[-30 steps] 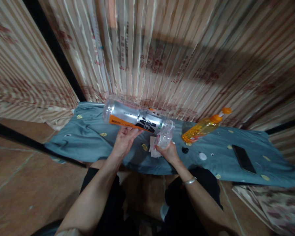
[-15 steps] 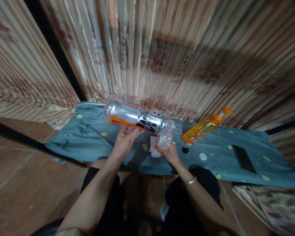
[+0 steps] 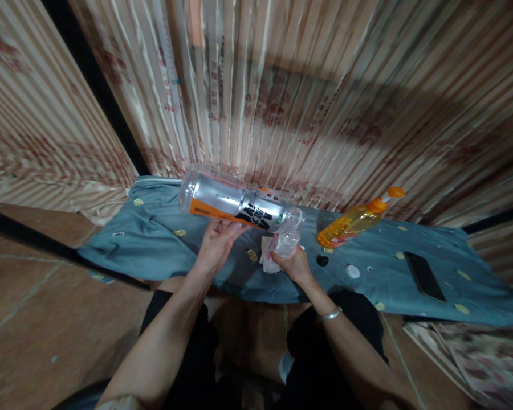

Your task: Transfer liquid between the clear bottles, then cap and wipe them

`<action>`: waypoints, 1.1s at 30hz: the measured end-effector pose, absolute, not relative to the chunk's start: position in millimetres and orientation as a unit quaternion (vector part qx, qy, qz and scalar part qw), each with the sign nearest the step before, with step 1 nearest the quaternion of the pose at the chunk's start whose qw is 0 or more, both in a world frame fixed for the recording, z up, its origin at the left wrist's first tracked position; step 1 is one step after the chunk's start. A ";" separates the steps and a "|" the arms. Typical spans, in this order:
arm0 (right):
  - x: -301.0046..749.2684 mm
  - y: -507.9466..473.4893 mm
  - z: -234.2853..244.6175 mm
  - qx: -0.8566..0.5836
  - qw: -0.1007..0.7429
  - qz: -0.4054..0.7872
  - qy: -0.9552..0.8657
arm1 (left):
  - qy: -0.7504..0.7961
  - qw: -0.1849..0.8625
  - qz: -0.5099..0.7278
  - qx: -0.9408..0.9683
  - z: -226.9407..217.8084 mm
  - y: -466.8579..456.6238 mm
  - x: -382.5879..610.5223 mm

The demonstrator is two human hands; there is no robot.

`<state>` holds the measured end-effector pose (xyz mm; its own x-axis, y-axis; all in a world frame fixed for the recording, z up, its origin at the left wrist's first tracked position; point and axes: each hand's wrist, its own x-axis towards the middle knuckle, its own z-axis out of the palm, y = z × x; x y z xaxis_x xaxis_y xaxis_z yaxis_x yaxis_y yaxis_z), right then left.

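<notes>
A large clear plastic bottle (image 3: 235, 202) with a silver, orange and black label lies tipped nearly sideways in the air, its neck to the right. My left hand (image 3: 220, 239) grips it from below near the middle. In my right hand (image 3: 293, 263) is a smaller clear plastic bottle (image 3: 287, 242), held tilted below the large bottle's neck. The two necks seem to meet, though the exact contact is hard to make out. A crumpled white tissue (image 3: 268, 256) shows just left of my right hand.
On the blue-green cloth (image 3: 154, 239) stand or lie a bottle of orange liquid (image 3: 348, 225) with an orange cap, a black cap (image 3: 322, 260), a white cap (image 3: 353, 271) and a black phone (image 3: 424, 276). A striped curtain (image 3: 282, 102) hangs behind; dark poles (image 3: 98, 85) frame the left.
</notes>
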<state>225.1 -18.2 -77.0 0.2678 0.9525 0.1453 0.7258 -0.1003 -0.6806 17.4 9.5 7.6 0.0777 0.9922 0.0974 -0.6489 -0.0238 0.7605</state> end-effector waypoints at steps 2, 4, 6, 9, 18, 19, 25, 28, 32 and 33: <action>225.1 -18.3 -76.6 -0.723 0.330 0.170 -0.582 | 0.256 0.651 0.629 0.339 7.2 9.8 17.5; 225.3 -18.3 -76.8 -0.722 0.330 0.168 -0.584 | 0.257 0.651 0.628 0.339 6.8 10.1 17.6; 225.3 -18.2 -77.2 -0.718 0.337 0.167 -0.586 | 0.256 0.651 0.628 0.340 6.3 10.4 17.5; 225.1 -18.2 -77.4 -0.719 0.344 0.167 -0.580 | 0.256 0.649 0.630 0.342 5.2 10.9 17.3; 224.7 -18.4 -75.0 -0.718 0.345 0.187 -0.575 | 0.247 0.653 0.634 0.333 6.4 9.9 18.2; 224.5 -18.4 -74.8 -0.718 0.345 0.188 -0.574 | 0.249 0.653 0.634 0.333 6.5 9.9 18.3; 224.0 -19.2 -75.1 -0.715 0.348 0.188 -0.576 | 0.259 0.649 0.632 0.333 5.3 10.6 18.2; 224.3 -19.4 -75.6 -0.712 0.356 0.188 -0.576 | 0.256 0.651 0.632 0.333 4.8 11.0 18.3; 224.1 -19.4 -75.3 -0.716 0.350 0.192 -0.573 | 0.255 0.652 0.635 0.328 4.9 11.3 18.6; 223.9 -19.3 -75.2 -0.716 0.348 0.191 -0.574 | 0.255 0.652 0.635 0.328 4.9 11.4 18.6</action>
<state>223.9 -19.3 -75.2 0.2680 0.9551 0.1260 0.6897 -0.0989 -0.7173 18.6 11.4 4.9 0.0646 0.9943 0.0845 -0.6605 -0.0209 0.7506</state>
